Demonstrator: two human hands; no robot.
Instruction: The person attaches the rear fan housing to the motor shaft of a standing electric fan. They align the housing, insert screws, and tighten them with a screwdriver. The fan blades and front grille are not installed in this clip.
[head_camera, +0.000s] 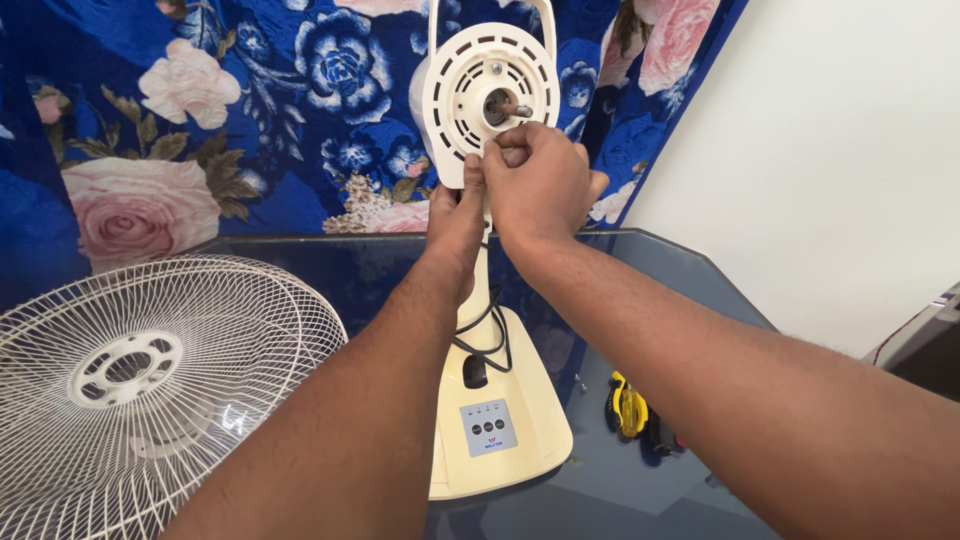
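Observation:
A cream table fan stands on a dark glass table (690, 300), with its blades and guards off. Its round motor housing (470, 75) faces me with the bare metal shaft (517, 109) sticking out. My left hand (452, 218) grips the fan's neck just below the housing. My right hand (535, 180) is at the lower rim of the housing, fingers pinched together under the shaft; whether something small is between them is hidden. The fan's base (500, 420) has a grey button panel, and a black cord (490, 335) loops down the stand.
A white wire fan guard (140, 380) lies flat at the left on the table. A yellow and black tool (630, 410) lies right of the base, with small screws near it. A blue floral cloth (250, 120) hangs behind; a white wall (830, 150) is on the right.

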